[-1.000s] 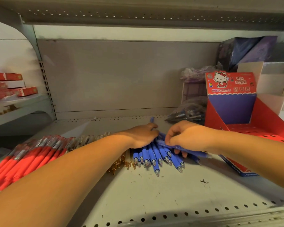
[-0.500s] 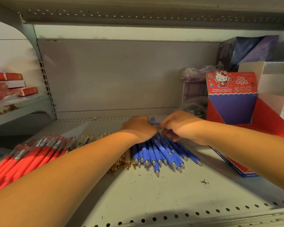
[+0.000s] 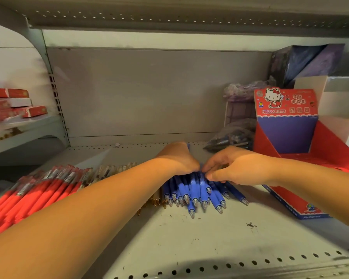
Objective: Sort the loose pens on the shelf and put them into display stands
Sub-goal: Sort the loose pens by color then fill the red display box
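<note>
Both forearms reach across the shelf [image 3: 210, 238] and meet over the fan of blue pens [image 3: 193, 190], which lies tips toward the camera just left of the red display stand [image 3: 330, 150]. The left hand [image 3: 178, 158] arches knuckles-up over the barrels. Its fingers are hidden, so its grip cannot be told. The right hand [image 3: 238, 168] is curled, pinching barrels between thumb and fingertips. Red pens [image 3: 34, 194] lie farther left.

t-1 s to now | right hand [image 3: 238, 170]: the 1 pen I held crosswise has joined the blue pens [image 3: 193, 190]
</note>
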The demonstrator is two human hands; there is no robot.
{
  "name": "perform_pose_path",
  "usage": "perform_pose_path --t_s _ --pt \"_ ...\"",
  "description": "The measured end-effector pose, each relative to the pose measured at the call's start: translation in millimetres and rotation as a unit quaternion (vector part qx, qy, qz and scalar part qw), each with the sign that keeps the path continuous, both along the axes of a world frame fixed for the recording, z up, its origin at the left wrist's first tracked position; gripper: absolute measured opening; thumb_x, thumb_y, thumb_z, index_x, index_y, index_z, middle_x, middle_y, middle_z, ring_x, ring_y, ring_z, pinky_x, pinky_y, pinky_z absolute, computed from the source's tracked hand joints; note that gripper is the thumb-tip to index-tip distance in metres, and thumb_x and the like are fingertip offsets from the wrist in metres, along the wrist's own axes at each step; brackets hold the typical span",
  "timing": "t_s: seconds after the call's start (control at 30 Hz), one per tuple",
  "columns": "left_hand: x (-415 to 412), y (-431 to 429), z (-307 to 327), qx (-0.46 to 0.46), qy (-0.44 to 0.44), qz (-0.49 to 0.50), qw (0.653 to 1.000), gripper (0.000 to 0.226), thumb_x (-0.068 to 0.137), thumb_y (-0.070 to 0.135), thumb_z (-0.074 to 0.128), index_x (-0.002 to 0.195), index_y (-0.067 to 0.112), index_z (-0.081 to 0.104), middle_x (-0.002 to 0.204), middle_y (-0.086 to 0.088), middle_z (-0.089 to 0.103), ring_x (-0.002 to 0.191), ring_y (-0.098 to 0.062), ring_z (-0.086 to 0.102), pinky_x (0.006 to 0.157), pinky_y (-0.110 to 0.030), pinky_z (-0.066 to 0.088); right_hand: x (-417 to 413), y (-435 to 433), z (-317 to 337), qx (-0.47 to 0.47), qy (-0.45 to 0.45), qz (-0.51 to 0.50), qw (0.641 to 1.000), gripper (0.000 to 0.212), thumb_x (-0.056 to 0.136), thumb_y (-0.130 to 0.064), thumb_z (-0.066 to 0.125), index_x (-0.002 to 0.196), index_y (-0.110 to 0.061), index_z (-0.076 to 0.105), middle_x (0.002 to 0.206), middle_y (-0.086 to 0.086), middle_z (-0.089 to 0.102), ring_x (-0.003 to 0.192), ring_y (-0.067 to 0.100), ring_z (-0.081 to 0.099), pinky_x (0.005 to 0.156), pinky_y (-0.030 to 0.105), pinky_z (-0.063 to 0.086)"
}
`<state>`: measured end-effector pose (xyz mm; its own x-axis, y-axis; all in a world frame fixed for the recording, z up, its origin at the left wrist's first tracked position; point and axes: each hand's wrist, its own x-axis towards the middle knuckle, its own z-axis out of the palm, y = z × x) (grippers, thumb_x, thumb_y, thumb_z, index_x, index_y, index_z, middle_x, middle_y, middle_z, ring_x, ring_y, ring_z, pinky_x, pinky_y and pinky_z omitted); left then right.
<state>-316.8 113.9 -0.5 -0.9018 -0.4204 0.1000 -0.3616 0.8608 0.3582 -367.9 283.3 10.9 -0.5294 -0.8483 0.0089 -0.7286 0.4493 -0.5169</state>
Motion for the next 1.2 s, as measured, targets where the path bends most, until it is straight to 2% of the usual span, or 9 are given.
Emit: perform_pose_path --t_s 0.13,0.27,0.4,0.53,0.67,0.73,0.97,1.07,1.2 --pt "3 -3 3 0.008 0.014 0.017 1.0 0.021 0.077 0.033 0.073 0.085 0.014 0.068 0.078 -0.002 0.061 0.074 -0.016 0.059 0.059 -0.025 0.047 1 -9 -4 -0.022 -0.013 0.015 1.0 0.019 0.091 -0.028 0.065 0.109 -0.034 0.072 0.088 -0.016 0.073 0.067 -0.009 0.063 0.056 0.006 0.044" --pt "9 -4 -1 0.005 0.05 0.006 0.999 0.031 0.082 0.036 0.066 0.108 0.02 0.068 0.111 -0.004 0.066 0.098 -0.022 0.061 0.086 -0.035 0.052 0 -21 -2 -0.014 -0.045 -0.005 0.999 0.022 0.088 -0.012 0.06 0.094 -0.026 0.076 0.086 -0.002 0.075 0.069 0.006 0.066 0.056 0.017 0.053" --pt "14 0 -9 -0.072 -0.036 -0.024 0.996 0.056 0.085 0.066 0.043 0.134 0.038 0.046 0.145 -0.007 0.041 0.127 -0.035 0.043 0.101 -0.049 0.037 -19 -40 9 -0.056 -0.024 -0.108 0.992 0.034 0.086 0.002 0.042 0.073 -0.012 0.071 0.077 0.003 0.076 0.065 0.012 0.069 0.045 0.019 0.048" --pt "15 2 -14 -0.04 -0.085 -0.085 0.992 0.06 0.085 0.074 0.038 0.13 0.037 0.048 0.119 0.0 0.059 0.095 -0.021 0.055 0.084 -0.038 0.045 -47 -77 18 -0.038 0.027 -0.142 0.989 0.023 0.094 -0.007 0.047 0.099 -0.006 0.069 0.097 0.011 0.073 0.078 0.021 0.068 0.059 0.027 0.052" --pt "15 -1 -14 -0.054 -0.13 -0.082 0.987 0.065 0.085 0.075 0.036 0.145 0.053 0.027 0.154 -0.004 0.037 0.13 -0.033 0.043 0.108 -0.053 0.031 -59 -115 5 0.094 0.016 -0.086 0.992 0.034 0.102 -0.014 0.038 0.131 -0.013 0.055 0.111 0.013 0.063 0.08 0.021 0.06 0.071 0.034 0.053" --pt "16 -1 -15 -0.056 -0.118 -0.099 0.986 0.056 0.088 0.07 0.034 0.143 0.057 0.03 0.152 -0.001 0.04 0.13 -0.031 0.043 0.106 -0.052 0.027 -65 -130 -6 0.136 0.073 -0.066 0.986 0.031 0.102 -0.019 0.041 0.118 -0.004 0.062 0.113 0.014 0.064 0.094 0.026 0.06 0.085 0.036 0.052" --pt "14 0 -16 -0.04 -0.099 -0.109 0.988 0.051 0.086 0.064 0.036 0.134 0.048 0.046 0.133 0.001 0.056 0.108 -0.026 0.05 0.101 -0.055 0.031 -74 -142 -15 0.091 0.171 -0.114 0.974 0.014 0.091 -0.008 0.053 0.09 -0.004 0.066 0.098 0.018 0.067 0.083 0.027 0.062 0.067 0.025 0.044" --pt "14 0 -15 -0.04 -0.116 -0.109 0.986 0.053 0.085 0.067 0.034 0.134 0.05 0.044 0.135 0.0 0.054 0.098 -0.023 0.04 0.097 -0.054 0.03 -67 -128 3 0.044 0.141 -0.122 0.982 0.012 0.089 -0.007 0.057 0.095 -0.005 0.067 0.093 0.014 0.07 0.067 0.02 0.06 0.059 0.022 0.049" --pt "13 -2 -17 -0.052 -0.133 -0.103 0.984 0.057 0.084 0.075 0.029 0.137 0.053 0.036 0.141 -0.001 0.049 0.115 -0.028 0.045 0.098 -0.055 0.028 -39 -87 25 0.086 0.097 -0.105 0.986 0.015 0.087 -0.006 0.061 0.098 -0.001 0.07 0.083 0.012 0.073 0.06 0.016 0.063 0.054 0.021 0.05"
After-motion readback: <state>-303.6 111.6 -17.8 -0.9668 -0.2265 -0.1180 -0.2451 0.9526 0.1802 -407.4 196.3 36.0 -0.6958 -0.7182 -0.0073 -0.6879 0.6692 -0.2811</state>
